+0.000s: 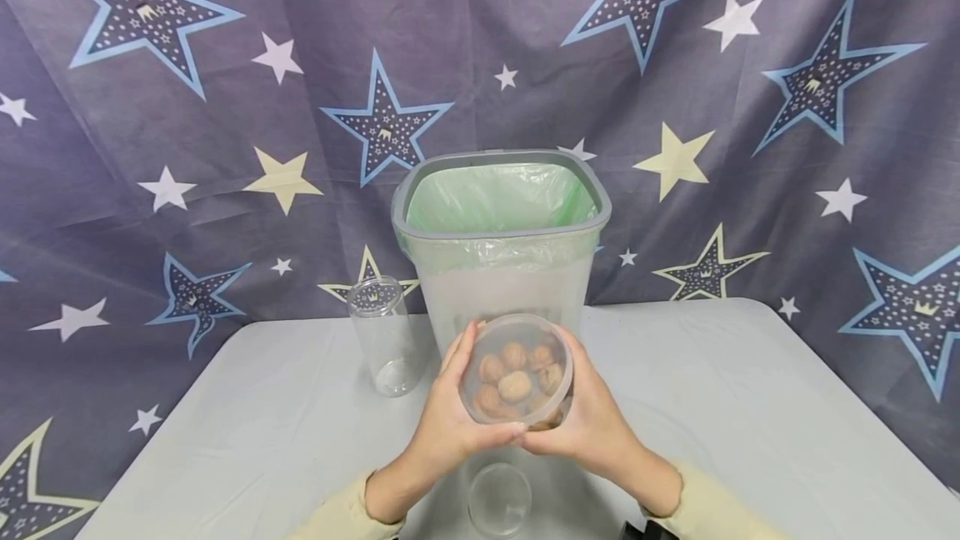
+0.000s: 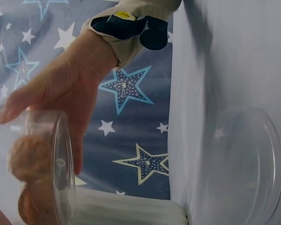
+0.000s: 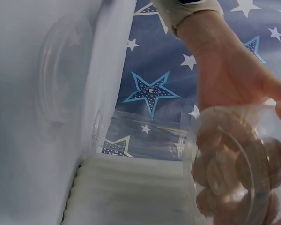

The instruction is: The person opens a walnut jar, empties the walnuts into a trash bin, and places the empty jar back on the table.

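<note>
Between both hands, above the table, is a clear round plastic tub (image 1: 517, 319) with several walnuts (image 1: 514, 386) inside. My left hand (image 1: 444, 417) grips its left side, fingers curving round the wall and thumb along the near edge. On the opposite side my right hand (image 1: 596, 419) holds it the same way, and the two thumbs come together at the front. In the left wrist view walnuts (image 2: 30, 159) show through the tub wall. Below the hands, a clear round lid (image 1: 500, 500) lies on the table; the right wrist view shows this lid (image 3: 65, 70) too.
A white bin (image 1: 498, 286) with a grey rim and green liner stands right behind the tub. Left of it is a tall clear plastic jar (image 1: 386, 344), upright. A star-patterned curtain (image 1: 225, 132) hangs behind the light grey table (image 1: 697, 390).
</note>
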### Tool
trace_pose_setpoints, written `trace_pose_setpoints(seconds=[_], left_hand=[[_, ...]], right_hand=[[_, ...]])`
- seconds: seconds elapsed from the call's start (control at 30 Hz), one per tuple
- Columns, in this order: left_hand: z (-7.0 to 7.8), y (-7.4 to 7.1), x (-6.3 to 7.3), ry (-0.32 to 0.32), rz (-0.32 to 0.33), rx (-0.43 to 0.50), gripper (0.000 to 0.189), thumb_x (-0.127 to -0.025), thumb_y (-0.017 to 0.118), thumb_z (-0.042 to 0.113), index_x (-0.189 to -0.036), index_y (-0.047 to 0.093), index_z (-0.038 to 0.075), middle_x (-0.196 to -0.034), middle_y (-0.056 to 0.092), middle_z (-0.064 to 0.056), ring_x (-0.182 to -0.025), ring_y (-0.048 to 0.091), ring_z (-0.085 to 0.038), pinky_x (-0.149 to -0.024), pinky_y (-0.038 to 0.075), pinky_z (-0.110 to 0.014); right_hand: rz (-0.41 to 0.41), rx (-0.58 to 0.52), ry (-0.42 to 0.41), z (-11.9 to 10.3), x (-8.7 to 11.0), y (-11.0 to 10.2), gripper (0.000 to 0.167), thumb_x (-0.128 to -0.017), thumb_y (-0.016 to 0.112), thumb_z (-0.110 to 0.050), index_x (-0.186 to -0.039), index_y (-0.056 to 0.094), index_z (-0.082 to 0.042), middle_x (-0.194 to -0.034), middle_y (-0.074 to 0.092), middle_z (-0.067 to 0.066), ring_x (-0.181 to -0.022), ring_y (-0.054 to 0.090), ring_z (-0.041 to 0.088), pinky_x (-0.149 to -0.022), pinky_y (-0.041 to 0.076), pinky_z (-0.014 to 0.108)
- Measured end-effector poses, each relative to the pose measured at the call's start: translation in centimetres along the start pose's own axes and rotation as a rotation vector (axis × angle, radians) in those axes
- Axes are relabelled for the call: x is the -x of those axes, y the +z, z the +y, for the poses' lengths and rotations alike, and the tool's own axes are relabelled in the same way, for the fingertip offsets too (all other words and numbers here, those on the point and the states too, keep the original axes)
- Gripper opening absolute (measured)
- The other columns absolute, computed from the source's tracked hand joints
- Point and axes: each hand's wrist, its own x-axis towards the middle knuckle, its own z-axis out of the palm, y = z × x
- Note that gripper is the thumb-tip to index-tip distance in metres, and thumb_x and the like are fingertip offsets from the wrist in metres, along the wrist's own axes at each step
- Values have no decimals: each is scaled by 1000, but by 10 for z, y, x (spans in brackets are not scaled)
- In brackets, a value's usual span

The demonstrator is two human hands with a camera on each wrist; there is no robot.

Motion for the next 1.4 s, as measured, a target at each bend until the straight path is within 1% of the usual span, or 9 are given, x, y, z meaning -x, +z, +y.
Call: trace_pose_setpoints(seconds=[0.1,0.3,0.47,0.67,0.8,1.0,1.23,1.33,1.4], left_hand=[[0,2,0,-9,33,-39,119,-60,88,23,-150,13,0,-153,22,-12,-140,21,-34,-108,22,-57],[1,8,0,-76,104,-77,121,-59,89,25,-150,13,0,-153,23,-9,-139,25,-29,-109,25,-49],[1,14,2,-95,158,-91,121,-59,89,25,-150,13,1,-154,20,-11,-139,23,-31,-110,23,-50],[0,24,5,-163,208,-74,120,-61,88,30,-151,12,6,-155,17,-8,-141,17,-29,-112,17,-54],[-3,28,7,-192,225,-66,121,-62,88,32,-151,10,6,-155,16,-8,-141,16,-28,-111,16,-56],[-4,31,8,-220,208,-40,121,-65,86,32,-151,5,4,-155,13,-8,-142,13,-30,-110,14,-59],[0,22,12,-264,71,7,115,-72,80,37,-152,1,12,-157,2,-8,-143,2,-36,-107,9,-66],[1,15,15,-241,27,43,112,-74,80,35,-152,2,13,-157,3,-8,-143,6,-34,-110,12,-61],[0,11,15,-207,7,69,110,-75,79,33,-152,3,11,-157,6,-9,-143,10,-30,-113,14,-50]], right_hand=[[32,5,-6,1,1,5,112,-57,90,-19,-147,23,-11,-137,44,12,-120,48,26,-97,43,42],[89,61,5,5,3,13,112,-56,90,-20,-146,24,-11,-135,45,11,-117,50,25,-94,45,43],[100,72,19,7,4,16,110,-57,89,-19,-145,24,-9,-136,44,13,-118,49,27,-93,46,48],[122,139,32,9,4,16,111,-55,89,-24,-143,25,-4,-135,43,16,-117,49,28,-92,46,49],[118,150,47,11,5,16,112,-54,89,-23,-143,24,-2,-134,43,18,-116,49,29,-91,47,48],[117,142,63,13,6,16,112,-55,90,-22,-143,23,-1,-133,42,21,-116,49,30,-91,48,47],[73,93,89,13,7,6,112,-58,90,-23,-145,22,-2,-130,47,18,-110,54,26,-86,50,38],[62,82,99,13,8,0,113,-57,90,-24,-145,22,-3,-131,48,17,-110,54,25,-86,49,36],[53,68,102,13,9,-4,114,-57,91,-24,-146,22,-5,-133,47,17,-111,54,25,-86,49,35]])
